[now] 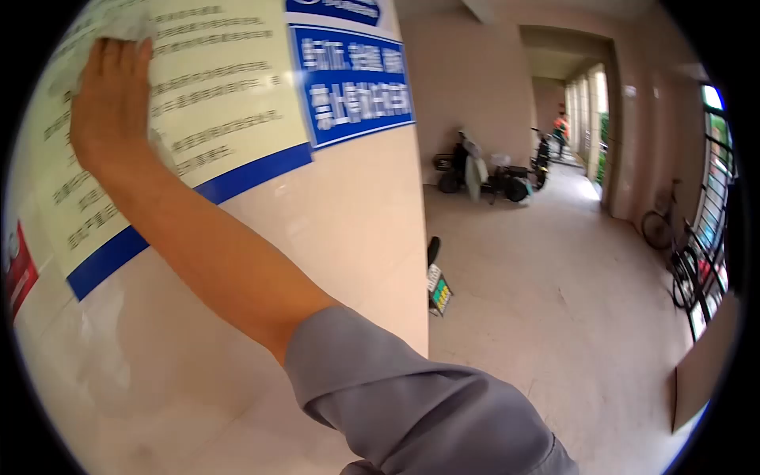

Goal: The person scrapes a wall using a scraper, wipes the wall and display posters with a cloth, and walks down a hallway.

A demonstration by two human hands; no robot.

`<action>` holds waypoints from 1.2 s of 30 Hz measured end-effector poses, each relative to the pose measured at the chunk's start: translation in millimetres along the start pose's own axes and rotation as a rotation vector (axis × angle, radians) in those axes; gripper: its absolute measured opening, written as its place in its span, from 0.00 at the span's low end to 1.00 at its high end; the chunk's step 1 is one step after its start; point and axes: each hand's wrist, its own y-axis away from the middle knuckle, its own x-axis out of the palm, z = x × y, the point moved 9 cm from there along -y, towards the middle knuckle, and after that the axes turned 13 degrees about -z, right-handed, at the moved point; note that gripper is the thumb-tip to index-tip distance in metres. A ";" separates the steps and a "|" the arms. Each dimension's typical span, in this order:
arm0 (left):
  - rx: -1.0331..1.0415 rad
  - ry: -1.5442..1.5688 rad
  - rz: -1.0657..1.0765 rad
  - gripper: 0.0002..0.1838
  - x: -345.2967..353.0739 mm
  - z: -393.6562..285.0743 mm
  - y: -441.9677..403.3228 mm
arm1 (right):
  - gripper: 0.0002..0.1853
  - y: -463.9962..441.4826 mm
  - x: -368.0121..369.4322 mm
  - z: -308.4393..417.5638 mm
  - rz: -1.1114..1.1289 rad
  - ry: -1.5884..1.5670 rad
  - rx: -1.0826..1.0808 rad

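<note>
The right hand [113, 127] is up at the left of the view, its back turned outward, laid against a pale yellow poster [218, 95] on the tiled wall [348, 229]. Under it lies a thin, whitish cloth [131, 24], sandwiched between palm and print. The cloth shows past the tips of the fingers [112, 59] on the upper side and again as a pale strip along the right edge of the hand, towards the wrist. So its visible length seems to run much as the fingers do, up and down the poster rather than across it, though blur and the hand hide its true outline.

The fingers are extended and close together, with a small gap before the rightmost one; they press over the cloth, and none is seen curled around it. Whether the thumb catches an edge, I cannot tell.

The forearm [214, 253] slants from the near right, out of a rolled grey sleeve [412, 396], up to the far left. The right hand is the nearer one, directly on the cloth; the left hand is out of view. The poster's blue lower band [255, 173] lies below the hand, and a blue sign [352, 83] is well to its right.
</note>
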 end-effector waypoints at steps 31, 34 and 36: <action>-0.062 -0.114 0.115 0.14 42.6 9.2 -6.1 | 0.21 -82.9 -1.4 -127.1 -0.012 0.065 0.019; -0.123 -0.082 0.197 0.14 73.5 20.7 0.7 | 0.19 -52.7 21.1 -24.6 0.193 -0.198 -0.314; -0.096 -0.096 0.229 0.14 80.2 18.6 -0.2 | 0.20 -62.8 15.5 -13.4 0.347 -0.165 -0.353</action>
